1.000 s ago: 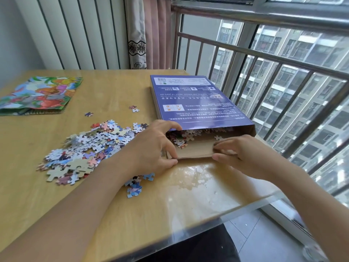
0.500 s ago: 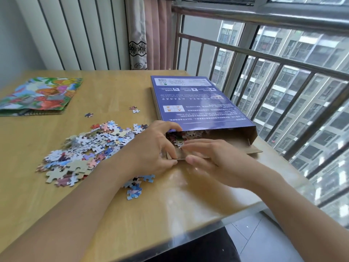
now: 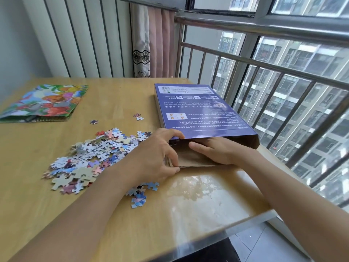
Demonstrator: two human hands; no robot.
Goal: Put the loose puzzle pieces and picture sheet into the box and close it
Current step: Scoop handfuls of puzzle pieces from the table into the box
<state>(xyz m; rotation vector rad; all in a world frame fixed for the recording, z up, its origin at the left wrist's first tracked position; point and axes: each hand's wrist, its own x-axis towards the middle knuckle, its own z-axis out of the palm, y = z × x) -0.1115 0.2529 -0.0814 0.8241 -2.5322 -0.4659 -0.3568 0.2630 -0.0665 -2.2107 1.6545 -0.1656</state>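
glossy wood table [image 3: 198, 205], cardboard box [image 3: 204, 114]

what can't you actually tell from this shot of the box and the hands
Head view only:
- Inside the box: the purple top panel and the right hand cover the opening, so its contents are hidden.
- Right hand's fingertips: partly under the top panel.
- Left hand: its palm side faces away, so its grip on the box corner is unclear.
- Box print: too small to read.
- Picture sheet: folded, under layers hidden.
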